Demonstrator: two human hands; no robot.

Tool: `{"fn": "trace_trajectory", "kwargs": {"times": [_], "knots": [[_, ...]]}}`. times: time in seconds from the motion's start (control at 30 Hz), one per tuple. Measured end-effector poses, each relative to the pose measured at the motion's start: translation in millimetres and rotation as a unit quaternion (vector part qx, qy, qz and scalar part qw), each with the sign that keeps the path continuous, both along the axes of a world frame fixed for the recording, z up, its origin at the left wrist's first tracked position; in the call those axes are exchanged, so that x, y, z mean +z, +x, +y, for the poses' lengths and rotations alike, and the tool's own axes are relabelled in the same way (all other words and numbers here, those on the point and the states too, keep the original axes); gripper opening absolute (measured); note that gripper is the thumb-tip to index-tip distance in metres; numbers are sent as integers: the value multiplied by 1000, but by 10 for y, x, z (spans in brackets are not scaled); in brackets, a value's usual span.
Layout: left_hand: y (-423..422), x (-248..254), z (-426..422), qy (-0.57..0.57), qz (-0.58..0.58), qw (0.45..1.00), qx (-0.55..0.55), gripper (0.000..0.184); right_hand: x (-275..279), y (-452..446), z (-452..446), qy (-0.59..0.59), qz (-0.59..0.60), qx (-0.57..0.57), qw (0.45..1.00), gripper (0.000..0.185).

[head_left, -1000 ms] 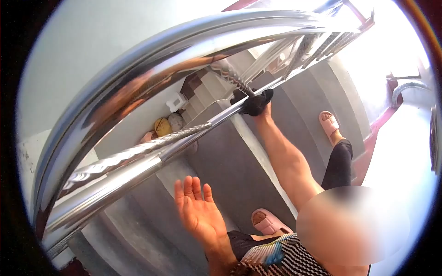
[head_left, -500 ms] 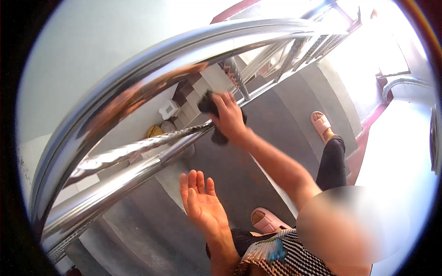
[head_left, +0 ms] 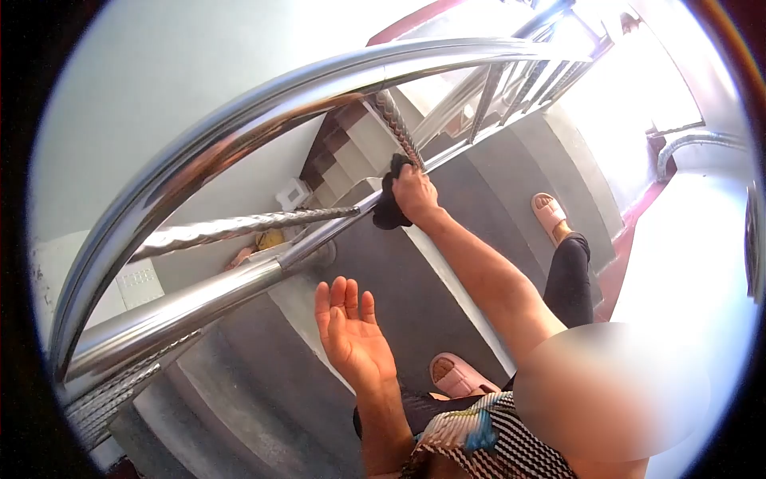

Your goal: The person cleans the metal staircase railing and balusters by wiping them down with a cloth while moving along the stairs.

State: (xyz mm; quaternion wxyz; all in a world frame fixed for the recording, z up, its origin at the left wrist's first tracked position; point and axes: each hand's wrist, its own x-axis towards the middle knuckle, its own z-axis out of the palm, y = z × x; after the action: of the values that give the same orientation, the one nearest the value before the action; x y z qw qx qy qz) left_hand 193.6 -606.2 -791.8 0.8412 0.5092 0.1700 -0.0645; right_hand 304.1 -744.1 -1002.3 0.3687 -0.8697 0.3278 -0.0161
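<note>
My right hand (head_left: 416, 194) is closed on a crumpled black cloth (head_left: 389, 212), pressed against the lower metal rail (head_left: 319, 239) of a stair railing. Just above the cloth, a twisted metal baluster (head_left: 396, 128) meets that rail. My left hand (head_left: 357, 342) is held in the air over the grey steps, palm up and fingers stretched out, touching nothing. Another twisted baluster (head_left: 247, 227) runs from the curved end of the railing toward the cloth. The thick, shiny handrail (head_left: 239, 108) arches over both.
Grey stairs (head_left: 399, 287) with pale edges run beneath me, and my feet in pink slippers (head_left: 456, 377) stand on different steps. A white wall (head_left: 678, 263) with a dark red skirting is on the right. Through the railing, a lower flight (head_left: 351, 156) and a white stool-like object (head_left: 293, 194) show.
My right hand and the cloth have shifted slightly right along the lower rail toward the baluster. My left hand is a little higher, still open. The view has tilted slightly.
</note>
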Motion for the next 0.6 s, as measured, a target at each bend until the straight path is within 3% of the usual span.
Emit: {"fn": "trace_trajectory", "kwargs": {"times": [0.07,0.13,0.23,0.3,0.37,0.43,0.5,0.57,0.6], "knots": [[-41,59,-30,-4,-1,1000,7,39,-140,-122,-123,128,123,-52,983,23],[-83,104,-13,-13,-4,1000,15,42,-174,-535,-248,94,171,85,977,25],[-195,140,66,-7,-19,1000,15,38,-335,-1019,-412,266,179,-35,947,37],[-224,195,75,-19,-40,999,6,39,-317,-1113,-442,422,65,-103,899,35],[-240,280,43,-29,-34,999,13,40,111,-885,-385,490,-18,-43,871,33],[-264,339,55,-35,-30,999,27,42,546,-559,-240,433,-135,39,890,35],[-282,365,84,-45,-35,998,28,41,838,-136,-146,279,-206,84,934,46],[-308,364,143,-37,-56,997,37,38,637,409,-85,183,-255,161,936,54],[-308,372,141,-35,-65,996,42,38,523,608,-79,149,-175,273,934,58]]}}
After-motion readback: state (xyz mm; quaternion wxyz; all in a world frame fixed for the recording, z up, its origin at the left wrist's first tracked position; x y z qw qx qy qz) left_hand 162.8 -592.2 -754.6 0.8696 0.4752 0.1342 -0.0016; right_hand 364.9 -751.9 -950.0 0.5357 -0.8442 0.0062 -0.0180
